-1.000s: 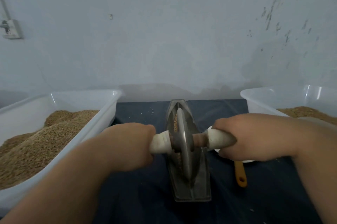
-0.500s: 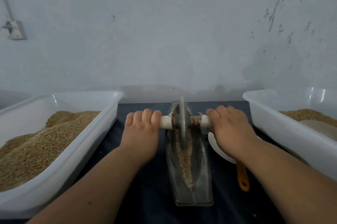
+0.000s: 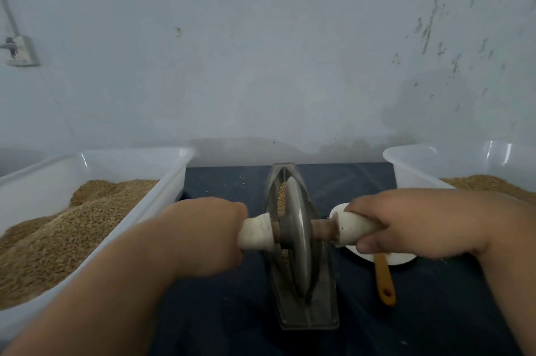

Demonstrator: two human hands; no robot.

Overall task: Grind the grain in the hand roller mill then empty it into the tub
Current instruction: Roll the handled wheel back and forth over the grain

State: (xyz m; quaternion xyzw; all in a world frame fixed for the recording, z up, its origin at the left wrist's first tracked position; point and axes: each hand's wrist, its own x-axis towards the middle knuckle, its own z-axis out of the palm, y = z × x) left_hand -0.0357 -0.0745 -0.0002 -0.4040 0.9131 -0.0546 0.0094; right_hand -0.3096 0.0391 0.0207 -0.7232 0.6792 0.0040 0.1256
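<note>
Roller wheel (image 3: 295, 236) had rolled back from the far end to the middle of the mill trough (image 3: 316, 312), left hand (image 3: 203, 235) and right hand (image 3: 406, 225) each clenched round a white handle (image 3: 255, 233); grain (image 3: 281, 199) lay in the trough, so grinding, not emptying, seemed under way.

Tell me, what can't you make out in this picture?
Head view only:
Left hand: fingers hidden behind its back, round the handle.
White scoop: mostly under the right hand.
Right tub: cut off by the frame's edge.
Grain in the trough: mostly hidden by the wheel.
</note>
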